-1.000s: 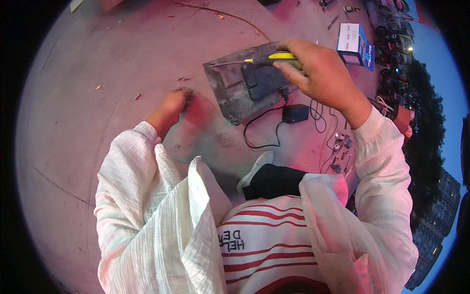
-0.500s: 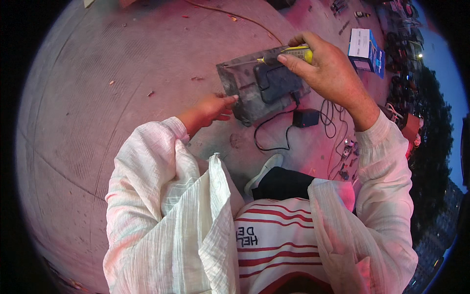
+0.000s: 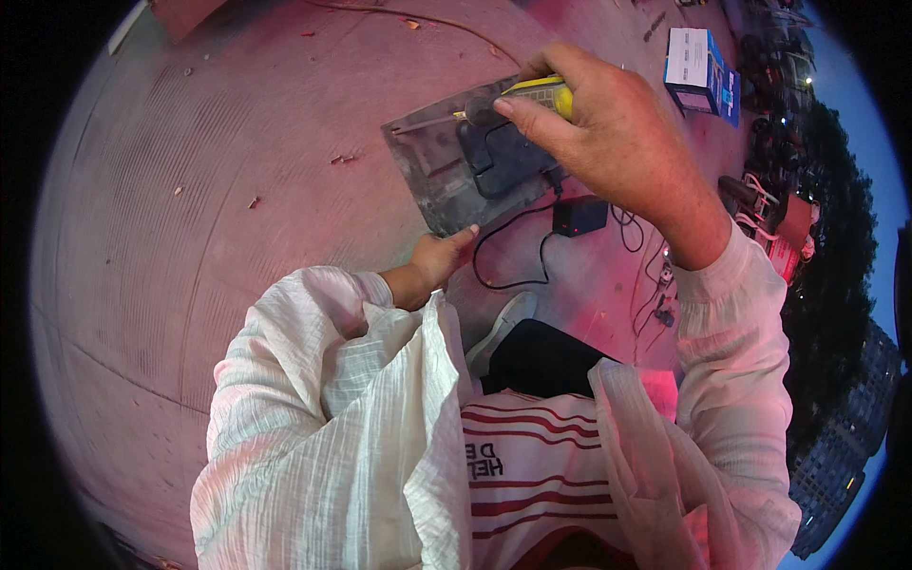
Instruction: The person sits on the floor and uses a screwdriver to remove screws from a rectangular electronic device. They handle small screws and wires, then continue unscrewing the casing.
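In my right hand (image 3: pixel 608 133) is a screwdriver (image 3: pixel 546 95) with a yellow and black handle, fingers wrapped round it. Its shaft reaches left over a dark, dusty plastic panel (image 3: pixel 432 195), toward the panel's far left corner. My left hand (image 3: pixel 432 261) is at the panel's near left corner, thumb along the near edge; its other fingers are mostly hidden. A black box-shaped part (image 3: pixel 503 161) sits on the panel, partly covered by my right hand. A black cable runs from the panel's near right side, by a black power adapter (image 3: pixel 579 217) with a small red light.
A blue and white carton (image 3: pixel 703 71) stands at the far right. Thin cables and small parts (image 3: pixel 665 285) lie on the ground to the right. A brown cord (image 3: pixel 427 21) crosses the far ground. Small debris (image 3: pixel 254 201) is scattered at left. My shoe (image 3: pixel 503 328) is just below the adapter.
My left hand has moved from the panel's left edge to its near corner. The right hand still holds the screwdriver over the panel. The whole view has shifted slightly.
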The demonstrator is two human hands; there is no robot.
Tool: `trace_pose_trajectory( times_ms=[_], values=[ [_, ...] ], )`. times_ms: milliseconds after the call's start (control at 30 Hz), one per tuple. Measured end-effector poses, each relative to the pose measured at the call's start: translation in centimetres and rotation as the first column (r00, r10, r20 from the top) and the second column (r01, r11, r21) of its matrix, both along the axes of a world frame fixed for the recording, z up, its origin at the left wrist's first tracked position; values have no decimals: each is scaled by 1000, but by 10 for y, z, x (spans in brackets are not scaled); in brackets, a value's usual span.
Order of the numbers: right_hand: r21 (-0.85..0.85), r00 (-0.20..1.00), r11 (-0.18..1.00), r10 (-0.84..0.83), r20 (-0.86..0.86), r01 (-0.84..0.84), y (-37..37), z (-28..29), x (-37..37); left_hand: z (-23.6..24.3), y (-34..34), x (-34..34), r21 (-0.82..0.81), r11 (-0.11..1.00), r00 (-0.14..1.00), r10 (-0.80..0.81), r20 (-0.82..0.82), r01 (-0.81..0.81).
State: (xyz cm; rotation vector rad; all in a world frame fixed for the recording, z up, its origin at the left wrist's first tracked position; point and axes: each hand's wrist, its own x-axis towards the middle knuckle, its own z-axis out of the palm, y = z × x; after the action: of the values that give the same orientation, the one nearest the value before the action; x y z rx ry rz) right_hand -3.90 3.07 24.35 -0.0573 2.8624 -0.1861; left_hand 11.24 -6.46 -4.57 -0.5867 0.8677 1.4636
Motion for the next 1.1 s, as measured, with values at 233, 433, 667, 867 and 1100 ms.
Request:
trace_pose_trajectory(
  times_ms=[233,433,667,867,1100],
  values=[
    [-93,998,996,-21,-61,16,10,-9,-16,11,-6,-13,-150,959,932,183,-313,-239],
    [14,976,995,-92,-195,97,14,-4,-55,25,-27,-66,-222,926,839,152,-523,-306],
    [-131,975,990,31,-221,-61,67,-24,-71,11,-40,-74,-146,953,755,111,-647,-265],
    [-190,982,963,-189,30,191,68,-10,-57,12,-48,-75,-80,946,788,214,-577,-315],
    [-32,970,983,-182,-159,180,79,-19,-53,4,-47,-76,-74,943,798,231,-557,-325]
  ],
)
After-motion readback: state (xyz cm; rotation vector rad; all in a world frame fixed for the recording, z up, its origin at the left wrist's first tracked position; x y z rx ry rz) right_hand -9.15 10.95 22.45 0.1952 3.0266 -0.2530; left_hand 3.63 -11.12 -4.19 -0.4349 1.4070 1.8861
